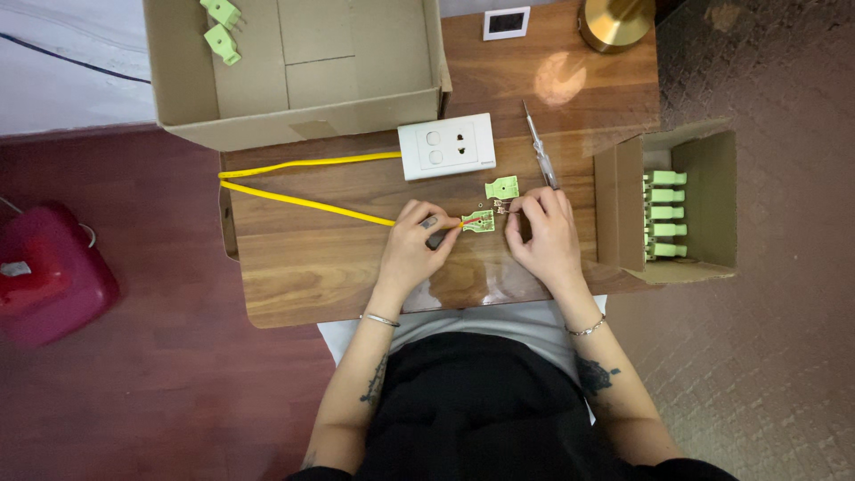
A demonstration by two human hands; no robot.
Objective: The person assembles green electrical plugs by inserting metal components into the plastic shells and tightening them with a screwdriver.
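Open green plug half (478, 222) lies on the wooden table (294, 285), directly between both hands. Left hand (412, 242) pinches the yellow cable (303, 203) end against the plug's left edge; cable's long axis runs left, slightly up. Right hand (543, 230) sits just right of the plug, fingertips closed on what looks like a small metal prong, too small to confirm. Both hands about equally near. Loose green cover (502, 188) lies just above; screwdriver (540, 145) beyond it.

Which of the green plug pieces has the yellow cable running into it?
The open plug half between both hands, pinched by the left hand; the other loose half lies cable-free above it.
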